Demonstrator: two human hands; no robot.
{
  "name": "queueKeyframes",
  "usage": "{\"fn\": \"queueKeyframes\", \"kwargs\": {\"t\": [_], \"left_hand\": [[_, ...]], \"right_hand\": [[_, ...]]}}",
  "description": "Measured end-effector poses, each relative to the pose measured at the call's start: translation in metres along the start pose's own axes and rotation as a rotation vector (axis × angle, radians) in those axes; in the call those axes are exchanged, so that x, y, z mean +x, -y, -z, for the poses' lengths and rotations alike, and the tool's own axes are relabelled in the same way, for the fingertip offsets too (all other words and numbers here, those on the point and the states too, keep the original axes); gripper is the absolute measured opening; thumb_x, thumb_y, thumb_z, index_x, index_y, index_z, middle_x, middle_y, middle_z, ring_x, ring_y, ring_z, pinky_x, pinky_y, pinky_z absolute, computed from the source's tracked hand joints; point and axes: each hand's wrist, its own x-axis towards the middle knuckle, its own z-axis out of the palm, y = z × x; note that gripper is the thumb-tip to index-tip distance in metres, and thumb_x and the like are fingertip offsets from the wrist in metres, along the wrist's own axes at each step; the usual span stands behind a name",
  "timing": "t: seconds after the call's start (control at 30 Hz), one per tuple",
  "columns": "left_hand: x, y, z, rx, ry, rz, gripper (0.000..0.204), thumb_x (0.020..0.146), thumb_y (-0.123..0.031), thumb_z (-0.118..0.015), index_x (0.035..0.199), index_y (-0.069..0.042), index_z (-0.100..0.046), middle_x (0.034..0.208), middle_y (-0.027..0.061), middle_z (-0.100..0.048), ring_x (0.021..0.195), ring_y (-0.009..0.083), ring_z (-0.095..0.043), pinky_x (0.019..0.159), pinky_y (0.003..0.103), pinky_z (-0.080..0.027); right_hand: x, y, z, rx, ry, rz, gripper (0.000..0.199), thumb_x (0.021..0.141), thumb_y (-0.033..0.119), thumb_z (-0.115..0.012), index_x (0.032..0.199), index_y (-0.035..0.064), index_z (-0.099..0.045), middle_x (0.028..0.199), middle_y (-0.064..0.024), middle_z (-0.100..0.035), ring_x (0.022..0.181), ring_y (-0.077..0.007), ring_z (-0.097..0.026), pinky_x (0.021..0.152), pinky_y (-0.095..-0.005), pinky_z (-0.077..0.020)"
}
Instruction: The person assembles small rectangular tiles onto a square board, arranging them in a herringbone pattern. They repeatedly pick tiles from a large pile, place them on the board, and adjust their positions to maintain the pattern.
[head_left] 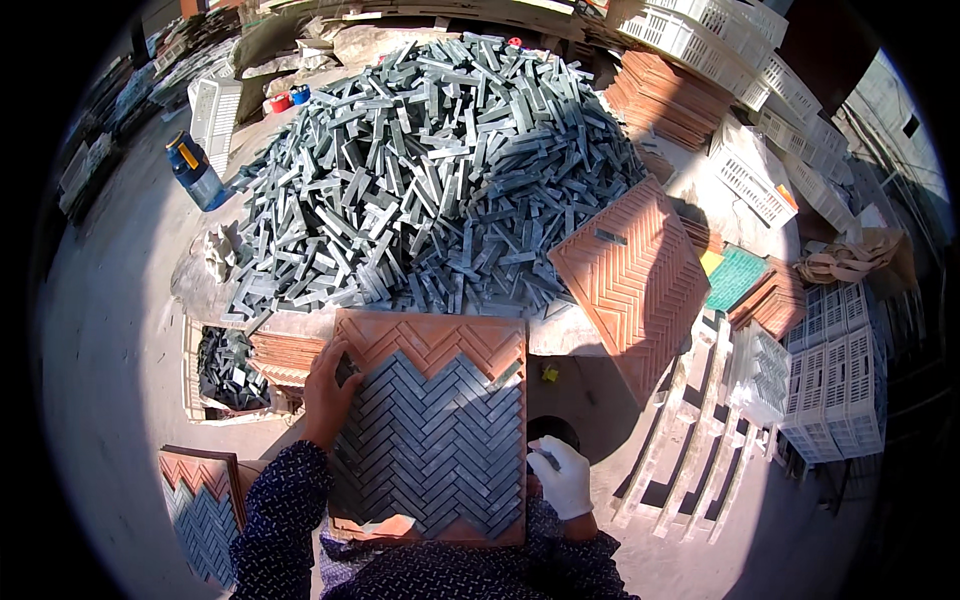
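On my lap lies an orange mould tray (430, 327), its zigzag slots mostly filled with dark grey stone strips (430, 440) in a herringbone pattern. Slots along the far edge are bare orange, as are patches at the near edge. My bare left hand (328, 390) grips the tray's left edge near its upper corner; a dark patch shows between thumb and fingers. My right hand (562, 478), in a white glove, is closed just off the tray's right edge. A small grey sliver shows at its fingers, too small to name.
A large heap of loose stone strips (420, 180) rises beyond the tray. Another orange mould (640, 270) leans at its right. At left are a filled mould (200, 510), a crate of strips (230, 370) and a bottle (197, 172). A pallet (680, 430) and white crates (835, 380) stand right.
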Motion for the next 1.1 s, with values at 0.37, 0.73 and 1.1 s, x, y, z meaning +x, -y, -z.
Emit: {"fn": "queueKeyframes", "kwargs": {"t": [0.37, 0.73, 1.1], "left_hand": [[-0.019, 0.000, -0.010, 0.388, 0.105, -0.094, 0.076, 0.081, -0.032, -0.064, 0.141, -0.003, -0.028, 0.147, 0.0161, -0.028, 0.139, 0.0297, -0.021, 0.112, 0.044, -0.017], [-0.028, -0.010, -0.013, 0.454, 0.235, -0.203, 0.088, 0.079, -0.053, -0.058, 0.144, -0.005, -0.022, 0.150, 0.0144, -0.021, 0.141, 0.0264, -0.016, 0.111, 0.053, -0.007], [-0.033, -0.065, -0.060, 0.402, 0.365, -0.482, 0.084, 0.082, -0.053, -0.054, 0.143, -0.003, -0.024, 0.150, 0.0133, -0.022, 0.140, 0.0252, -0.019, 0.112, 0.052, -0.008]], "right_hand": [[0.016, 0.001, -0.006, -0.137, -0.125, 0.274, 0.021, 0.082, 0.007, -0.063, 0.101, -0.0007, -0.059, 0.095, -0.0159, -0.065, 0.083, -0.0284, -0.064, 0.074, -0.0328, -0.0502], [0.018, 0.003, 0.001, -0.136, -0.093, 0.321, 0.026, 0.081, 0.007, -0.064, 0.106, -0.0010, -0.057, 0.102, -0.0158, -0.064, 0.088, -0.0268, -0.065, 0.074, -0.0323, -0.0516], [0.012, -0.008, 0.016, -0.150, -0.193, 0.273, 0.025, 0.081, 0.003, -0.064, 0.104, -0.0014, -0.056, 0.102, -0.0166, -0.064, 0.091, -0.0263, -0.065, 0.077, -0.0317, -0.0523]]}}
